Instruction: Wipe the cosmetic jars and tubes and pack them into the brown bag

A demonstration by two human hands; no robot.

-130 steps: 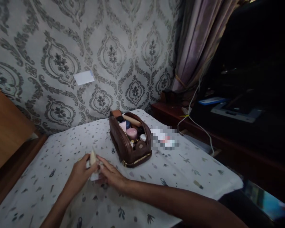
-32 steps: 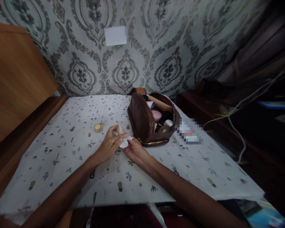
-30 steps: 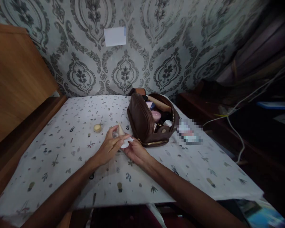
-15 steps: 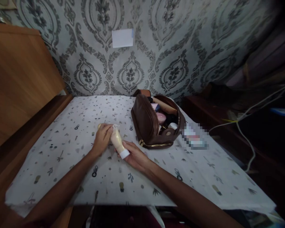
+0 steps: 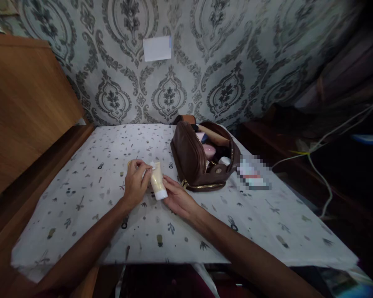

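Note:
A pale yellow squeeze tube (image 5: 157, 180) with a white cap slants over the table, its cap end toward me. My right hand (image 5: 180, 200) grips it from the right side, fingers partly behind it. At the tube's upper end, my left hand (image 5: 136, 182) pinches a small crumpled white piece that looks like tissue (image 5: 153, 166). A small yellowish bit shows behind the left fingers; what it is I cannot tell. Just beyond my right hand stands an unzipped brown toiletry bag (image 5: 188, 151), filled with several items, among them a pink rounded one (image 5: 209, 151).
The table wears a white patterned cloth (image 5: 90, 231). A blurred-out item (image 5: 255, 174) lies right of the bag. Wooden furniture (image 5: 27, 95) borders the left side, and a patterned wall covering (image 5: 169, 93) rises behind. White cables (image 5: 325, 186) hang at the right.
The tube has turned more upright and shifted slightly away from me. My left fingers have drawn back a little, showing more of its upper end. The view has shifted slightly.

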